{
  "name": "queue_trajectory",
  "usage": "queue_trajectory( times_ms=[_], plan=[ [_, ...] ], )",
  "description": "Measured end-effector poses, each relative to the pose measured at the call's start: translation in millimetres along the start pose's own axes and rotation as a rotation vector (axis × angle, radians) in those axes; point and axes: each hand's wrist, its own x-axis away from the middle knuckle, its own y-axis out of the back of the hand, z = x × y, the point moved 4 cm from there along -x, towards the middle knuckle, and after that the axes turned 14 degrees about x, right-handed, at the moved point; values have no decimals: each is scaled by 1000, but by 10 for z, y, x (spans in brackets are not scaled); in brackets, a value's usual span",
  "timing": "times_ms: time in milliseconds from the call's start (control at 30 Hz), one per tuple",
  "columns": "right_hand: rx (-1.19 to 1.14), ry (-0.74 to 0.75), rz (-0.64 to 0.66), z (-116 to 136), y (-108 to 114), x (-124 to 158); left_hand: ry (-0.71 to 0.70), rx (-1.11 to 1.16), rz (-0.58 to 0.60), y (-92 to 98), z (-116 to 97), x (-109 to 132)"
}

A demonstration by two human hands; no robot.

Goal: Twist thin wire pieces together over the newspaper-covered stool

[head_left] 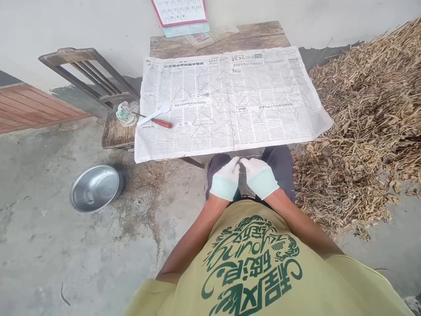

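Note:
My left hand [225,179] and my right hand [261,176] both wear white gloves and rest close together over my lap, just below the table's near edge. Their fingertips meet in a pinch, and a thin thread-like line seems to run from them; what they hold is too small to name. A newspaper [226,101] lies spread over the wooden table [217,39] in front of me. On its left part lie a white spoon-like tool [154,115] and a red-handled screwdriver [157,121].
A metal bowl [95,188] sits on the concrete floor at my left. A wooden chair [95,83] with a crumpled cloth [126,113] stands beside the table. A large heap of dry stalks [365,127] fills the right. A calendar [180,12] hangs on the wall.

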Motion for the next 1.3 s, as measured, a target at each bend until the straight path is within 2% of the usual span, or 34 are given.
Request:
queue_trajectory(
  times_ms=[133, 300, 400, 467, 533, 633, 700, 800, 900, 1033, 1300],
  plan=[
    [74, 18, 87, 8, 13, -25, -92, -173, 62, 7, -35, -37],
    [112, 71, 136, 34, 39, -29, -186, -336, 96, 2, -23, -63],
    [105, 97, 122, 42, 13, -23, -223, -360, 74, 34, -38, -43],
    [53, 109, 62, 34, -34, -15, -231, -306, 56, 72, -61, -18],
    [-66, 93, -31, -3, -91, -3, -217, -208, 31, 114, -79, 4],
    [-401, -18, -148, -131, -164, 30, -130, -6, -4, 154, -56, 18],
    [-699, -90, -133, -210, -201, 59, -56, 129, -3, 147, -13, 20],
    [-1144, -116, -36, -219, -210, 89, 12, 261, -7, 116, 38, 26],
    [-1440, -139, -33, -171, -196, 76, 34, 304, -23, 92, 54, 45],
    [-1558, -214, -34, -131, -271, 13, 34, 316, 7, 54, 60, 72],
    [-1455, -263, -41, -139, -317, 9, 46, 280, 83, 28, 105, 40]
  ],
)
